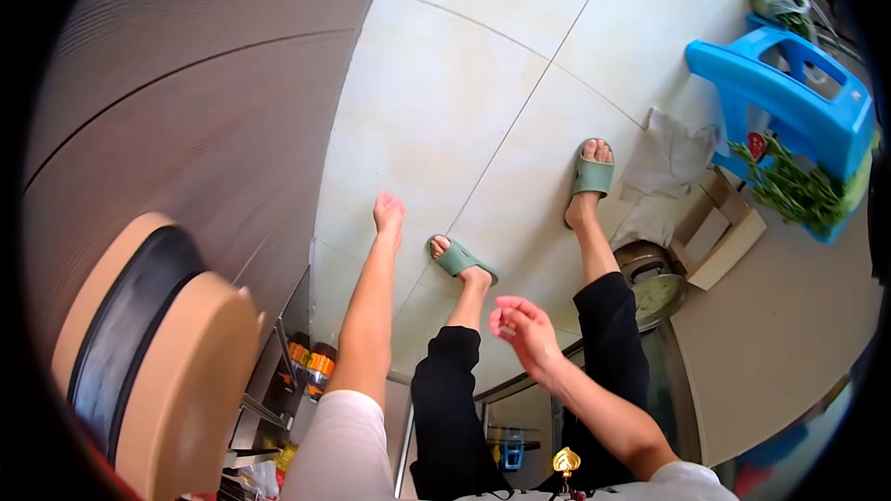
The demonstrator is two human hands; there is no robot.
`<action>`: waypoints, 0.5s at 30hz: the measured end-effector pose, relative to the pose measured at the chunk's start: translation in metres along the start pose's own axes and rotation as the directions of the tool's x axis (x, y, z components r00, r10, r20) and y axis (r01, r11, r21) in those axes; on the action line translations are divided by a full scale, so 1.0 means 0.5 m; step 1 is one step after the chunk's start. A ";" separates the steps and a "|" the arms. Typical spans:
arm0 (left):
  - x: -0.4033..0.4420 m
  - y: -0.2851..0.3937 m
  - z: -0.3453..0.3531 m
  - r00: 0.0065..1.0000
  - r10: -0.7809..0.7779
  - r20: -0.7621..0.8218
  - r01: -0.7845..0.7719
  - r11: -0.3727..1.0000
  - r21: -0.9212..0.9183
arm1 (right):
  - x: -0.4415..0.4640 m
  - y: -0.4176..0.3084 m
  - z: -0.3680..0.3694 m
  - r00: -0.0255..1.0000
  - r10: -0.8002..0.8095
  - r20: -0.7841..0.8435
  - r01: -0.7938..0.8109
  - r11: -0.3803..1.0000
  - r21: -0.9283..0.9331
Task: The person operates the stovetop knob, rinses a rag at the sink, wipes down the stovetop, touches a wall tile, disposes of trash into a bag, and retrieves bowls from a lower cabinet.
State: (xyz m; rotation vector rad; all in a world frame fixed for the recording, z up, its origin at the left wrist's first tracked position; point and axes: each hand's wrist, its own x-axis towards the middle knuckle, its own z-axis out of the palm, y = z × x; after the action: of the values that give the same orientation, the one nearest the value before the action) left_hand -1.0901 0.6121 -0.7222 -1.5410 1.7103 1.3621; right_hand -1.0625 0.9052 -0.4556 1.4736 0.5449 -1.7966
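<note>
My left hand [390, 212] reaches down over the tiled floor beside the brown wood-grain cabinet front. Its fingers are curled in, and no object shows in it. Nearer to my body, my right hand [527, 334] hangs over the floor between my legs. Its fingers are half bent and apart, with nothing between them. Below the hands are my feet in green slippers [455, 258]. An open pull-out rack under my left arm holds jars with orange labels [320, 364].
At the right stands a blue plastic stool [789, 83] with leafy greens [803, 187] by it. A cardboard box [719, 239] and a metal pot with a lid [654, 289] sit near my right foot. Rounded tan and black pieces [200, 380] jut out at the left.
</note>
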 end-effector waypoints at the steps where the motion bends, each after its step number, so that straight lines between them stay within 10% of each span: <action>1: 0.023 0.001 0.012 1.000 -0.006 -0.024 0.006 1.000 0.001 | -0.011 -0.021 0.020 0.996 0.015 0.085 -0.014 1.000 -0.013; 5: 0.156 -0.048 0.010 0.994 0.067 -0.087 -0.048 0.976 0.212 | -0.044 -0.063 0.056 0.958 0.047 0.282 -0.031 0.998 -0.058; 15: 0.146 -0.030 0.058 0.974 0.154 -0.166 -0.029 0.813 0.581 | -0.043 -0.101 0.033 0.988 0.134 0.073 -0.130 0.990 -0.062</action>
State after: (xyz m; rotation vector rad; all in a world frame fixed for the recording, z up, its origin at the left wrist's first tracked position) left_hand -1.1030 0.6051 -0.8008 -1.2793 2.0954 0.6227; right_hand -1.1101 0.9316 -0.4375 1.3638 0.4450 -1.7130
